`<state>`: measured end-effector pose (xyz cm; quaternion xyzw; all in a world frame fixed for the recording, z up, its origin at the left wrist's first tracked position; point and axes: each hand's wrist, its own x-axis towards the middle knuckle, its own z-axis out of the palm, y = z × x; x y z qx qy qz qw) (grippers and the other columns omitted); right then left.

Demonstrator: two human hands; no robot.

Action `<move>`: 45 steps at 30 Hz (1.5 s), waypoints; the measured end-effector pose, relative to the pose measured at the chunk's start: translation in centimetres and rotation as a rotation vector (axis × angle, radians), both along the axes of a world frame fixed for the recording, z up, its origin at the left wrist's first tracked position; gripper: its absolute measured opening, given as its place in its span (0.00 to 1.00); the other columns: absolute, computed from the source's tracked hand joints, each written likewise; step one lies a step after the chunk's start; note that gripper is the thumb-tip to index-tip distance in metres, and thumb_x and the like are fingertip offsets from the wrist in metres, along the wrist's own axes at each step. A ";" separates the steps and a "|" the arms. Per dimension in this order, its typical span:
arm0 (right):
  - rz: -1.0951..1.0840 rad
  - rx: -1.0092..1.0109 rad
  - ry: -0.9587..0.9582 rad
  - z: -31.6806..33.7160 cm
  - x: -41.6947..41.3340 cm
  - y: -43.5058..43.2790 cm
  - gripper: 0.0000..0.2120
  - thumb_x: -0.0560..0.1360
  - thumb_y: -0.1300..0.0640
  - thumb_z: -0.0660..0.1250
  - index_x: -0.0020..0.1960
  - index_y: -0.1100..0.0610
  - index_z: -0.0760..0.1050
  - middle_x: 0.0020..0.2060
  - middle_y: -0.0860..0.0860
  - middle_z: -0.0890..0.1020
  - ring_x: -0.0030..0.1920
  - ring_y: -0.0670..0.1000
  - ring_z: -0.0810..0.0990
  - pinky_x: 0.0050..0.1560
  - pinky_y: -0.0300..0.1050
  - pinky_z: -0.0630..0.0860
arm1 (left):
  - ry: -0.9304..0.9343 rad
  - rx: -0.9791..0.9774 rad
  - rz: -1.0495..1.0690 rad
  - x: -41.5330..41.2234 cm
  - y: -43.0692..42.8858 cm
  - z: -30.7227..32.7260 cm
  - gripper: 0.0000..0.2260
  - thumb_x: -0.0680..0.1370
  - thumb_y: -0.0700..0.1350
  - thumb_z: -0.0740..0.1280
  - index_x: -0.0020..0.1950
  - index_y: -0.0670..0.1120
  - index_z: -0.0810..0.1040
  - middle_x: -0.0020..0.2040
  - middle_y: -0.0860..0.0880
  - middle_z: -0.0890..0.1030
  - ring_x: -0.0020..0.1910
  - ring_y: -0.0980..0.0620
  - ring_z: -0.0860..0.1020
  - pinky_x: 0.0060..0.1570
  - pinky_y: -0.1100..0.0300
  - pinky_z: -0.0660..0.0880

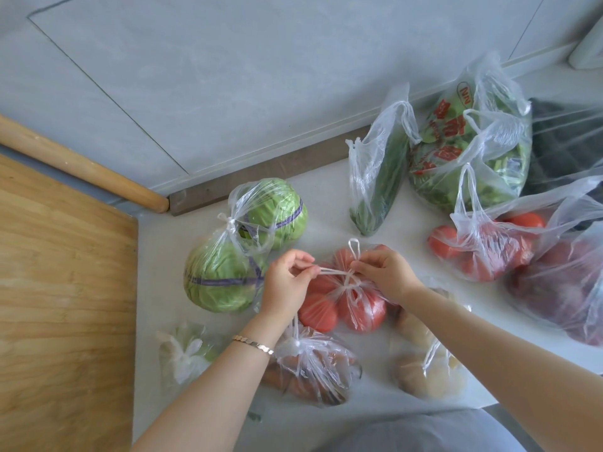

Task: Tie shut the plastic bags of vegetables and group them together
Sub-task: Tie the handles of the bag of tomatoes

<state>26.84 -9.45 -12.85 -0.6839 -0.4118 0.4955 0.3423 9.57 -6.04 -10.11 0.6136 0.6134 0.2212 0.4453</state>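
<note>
Both hands, left & right, pinch tomato bag handles; hard pull could tear thin plastic.

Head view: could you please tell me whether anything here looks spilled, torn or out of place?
Nothing looks spilled or torn. Only a small dark green scrap lies loose on the counter, by the carrot bag, away from the tomato bag being tied.
</note>
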 end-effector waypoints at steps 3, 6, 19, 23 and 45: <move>0.011 -0.020 -0.004 -0.2 0.1 -0.1 0.06 0.73 0.62 0.67 0.39 0.61 0.81 0.28 0.46 0.77 0.23 0.35 0.72 0.30 0.24 0.67 | 0.286 -0.048 -0.184 -0.9 -0.4 -0.3 0.06 0.74 0.41 0.68 0.49 0.48 0.80 0.38 0.56 0.78 0.38 0.57 0.77 0.38 0.68 0.71; -0.001 -0.028 0.011 -0.2 0.0 0.0 0.06 0.73 0.63 0.66 0.41 0.63 0.81 0.28 0.47 0.79 0.24 0.35 0.74 0.30 0.24 0.69 | 0.464 0.100 -0.380 0.1 -0.5 -0.3 0.10 0.76 0.42 0.64 0.56 0.47 0.79 0.49 0.51 0.79 0.47 0.53 0.76 0.48 0.61 0.75; -0.143 -0.026 -0.055 0.0 0.1 -1.0 0.09 0.74 0.61 0.66 0.36 0.62 0.78 0.33 0.52 0.78 0.32 0.48 0.73 0.31 0.31 0.67 | 0.203 -0.029 -0.437 3.9 0.1 -0.3 0.09 0.72 0.44 0.71 0.48 0.39 0.83 0.46 0.43 0.82 0.42 0.52 0.76 0.37 0.70 0.67; -0.296 -0.106 0.010 -1.0 -0.6 -1.3 0.12 0.74 0.59 0.66 0.32 0.54 0.76 0.28 0.53 0.78 0.29 0.50 0.72 0.33 0.40 0.70 | 0.132 -0.101 -0.319 3.6 -0.4 -1.0 0.08 0.70 0.43 0.73 0.45 0.40 0.84 0.39 0.49 0.80 0.38 0.54 0.76 0.39 0.69 0.70; 0.169 0.101 -0.442 0.9 -2.2 -2.1 0.09 0.71 0.62 0.65 0.48 0.60 0.82 0.42 0.58 0.84 0.47 0.57 0.78 0.44 0.40 0.67 | 0.054 -0.264 -0.168 3.4 -0.4 -1.8 0.07 0.74 0.41 0.68 0.48 0.39 0.82 0.42 0.47 0.79 0.43 0.52 0.76 0.45 0.62 0.69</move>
